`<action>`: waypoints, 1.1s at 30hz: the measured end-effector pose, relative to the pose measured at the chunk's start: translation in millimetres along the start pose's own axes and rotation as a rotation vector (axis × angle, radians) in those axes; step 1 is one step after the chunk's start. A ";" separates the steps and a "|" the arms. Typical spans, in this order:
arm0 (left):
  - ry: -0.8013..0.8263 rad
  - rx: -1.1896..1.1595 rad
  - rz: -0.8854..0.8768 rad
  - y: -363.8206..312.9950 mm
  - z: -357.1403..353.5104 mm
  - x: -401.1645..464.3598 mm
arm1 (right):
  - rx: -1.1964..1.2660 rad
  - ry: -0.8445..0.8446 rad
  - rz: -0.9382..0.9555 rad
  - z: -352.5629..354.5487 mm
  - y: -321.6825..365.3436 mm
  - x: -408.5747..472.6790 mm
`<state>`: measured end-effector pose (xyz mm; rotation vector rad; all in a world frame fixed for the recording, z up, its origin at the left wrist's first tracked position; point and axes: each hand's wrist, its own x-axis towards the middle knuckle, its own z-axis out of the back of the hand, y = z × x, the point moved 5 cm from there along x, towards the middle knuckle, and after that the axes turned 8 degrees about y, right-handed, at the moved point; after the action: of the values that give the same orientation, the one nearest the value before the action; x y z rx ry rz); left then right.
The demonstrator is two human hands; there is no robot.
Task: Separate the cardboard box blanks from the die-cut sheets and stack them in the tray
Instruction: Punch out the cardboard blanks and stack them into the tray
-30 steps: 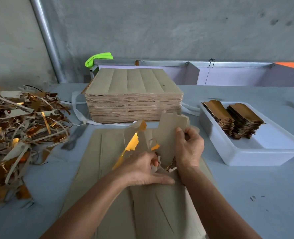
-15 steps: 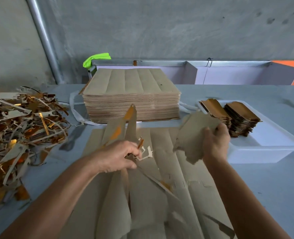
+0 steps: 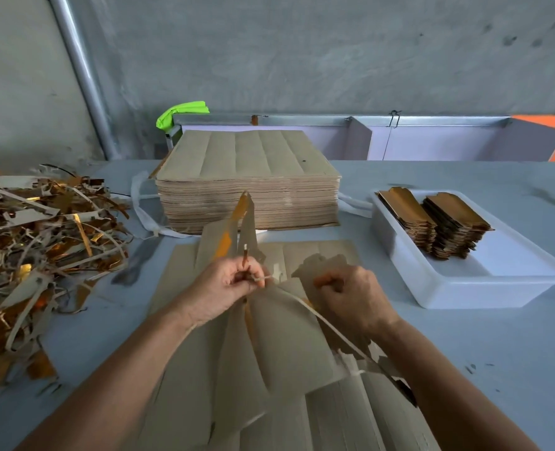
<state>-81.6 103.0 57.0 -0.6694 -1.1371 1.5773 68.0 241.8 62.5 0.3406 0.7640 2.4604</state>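
At the frame's centre, waste strips (image 3: pixel 242 222) are being pinched upright by the curled fingers of the left hand (image 3: pixel 227 286), while a blank (image 3: pixel 321 266) is being gripped by the right hand (image 3: pixel 351 292) above the die-cut sheet (image 3: pixel 282 336), the tray (image 3: pixel 464 288) lying at three o'clock.

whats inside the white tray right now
Two stacks of gold-faced box blanks stand side by side at the far end of the white tray. The near half shows bare floor. The lower blanks are hidden by those above.
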 end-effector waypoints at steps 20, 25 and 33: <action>-0.313 0.127 -0.110 9.7 3.8 8.4 | 0.707 0.439 -0.181 -17.8 12.0 -20.5; -0.376 0.142 -0.079 7.7 -4.3 9.6 | 0.796 0.338 -0.245 -29.1 10.2 -16.9; -0.684 -0.207 0.072 38.0 24.1 -12.0 | 0.941 -0.073 -0.397 -33.2 -33.8 -25.5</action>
<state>-114.2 83.0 30.5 -0.2964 -1.8093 1.8252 90.5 236.1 13.9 0.5378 1.7329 1.5782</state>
